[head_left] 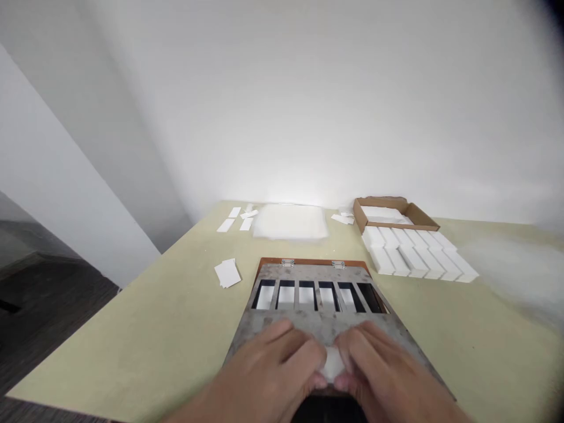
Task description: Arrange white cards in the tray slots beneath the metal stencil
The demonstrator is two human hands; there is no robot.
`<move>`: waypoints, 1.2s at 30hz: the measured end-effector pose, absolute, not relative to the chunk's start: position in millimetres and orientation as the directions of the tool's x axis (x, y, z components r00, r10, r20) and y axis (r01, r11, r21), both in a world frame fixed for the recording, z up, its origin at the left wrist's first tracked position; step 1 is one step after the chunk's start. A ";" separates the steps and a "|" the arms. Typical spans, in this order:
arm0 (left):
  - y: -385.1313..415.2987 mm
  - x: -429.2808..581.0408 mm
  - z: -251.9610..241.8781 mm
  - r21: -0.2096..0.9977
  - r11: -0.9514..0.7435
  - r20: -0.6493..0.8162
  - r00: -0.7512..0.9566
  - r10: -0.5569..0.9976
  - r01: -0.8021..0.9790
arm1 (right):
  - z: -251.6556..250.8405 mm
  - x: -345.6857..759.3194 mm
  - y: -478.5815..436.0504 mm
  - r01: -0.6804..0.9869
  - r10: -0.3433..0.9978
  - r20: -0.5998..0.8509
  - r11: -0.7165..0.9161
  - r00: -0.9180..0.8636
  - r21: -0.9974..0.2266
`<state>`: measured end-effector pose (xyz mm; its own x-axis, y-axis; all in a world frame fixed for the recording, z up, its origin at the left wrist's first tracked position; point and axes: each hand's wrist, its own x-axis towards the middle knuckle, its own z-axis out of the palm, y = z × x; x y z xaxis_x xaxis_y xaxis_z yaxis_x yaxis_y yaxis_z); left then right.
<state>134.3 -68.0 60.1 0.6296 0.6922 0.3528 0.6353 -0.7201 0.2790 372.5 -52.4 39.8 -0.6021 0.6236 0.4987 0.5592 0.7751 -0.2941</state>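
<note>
Both hands meet over the near part of a grey metal plate [308, 320] with a row of rectangular slots. My left hand [286, 358] is closed, its thumb and fingers pinching one side of a small white piece [333, 364]. On the other side of that piece, my right hand [368, 358] grips it the same way. Fingers cover most of the piece, so its exact kind is hidden. White cards [286, 295] show inside several of the slots; the rightmost slot looks dark. Two hinges [288, 262] join the plate to an orange-brown board [314, 261] beneath it.
Loose white cards [228, 273] lie left of the plate, with more white slips [226, 225] farther back. A blurred white stack [291, 222] sits near the wall. At right, a cardboard box [423, 217] stands behind rows of white blocks [420, 261]. Blurry clear plastic [520, 276] is farther right.
</note>
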 end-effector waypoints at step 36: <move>13.8 0.0 2.2 0.152 -0.887 0.452 0.767 0.455 0.437 | 55.4 264.2 40.5 0.621 0.607 0.306 0.781 -0.733 -0.065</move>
<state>0.0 13.8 2.2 0.7672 0.4554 0.4517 0.4370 -0.8866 0.1516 264.2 40.5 55.4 -0.7329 0.6074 0.3065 0.6207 0.7814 -0.0646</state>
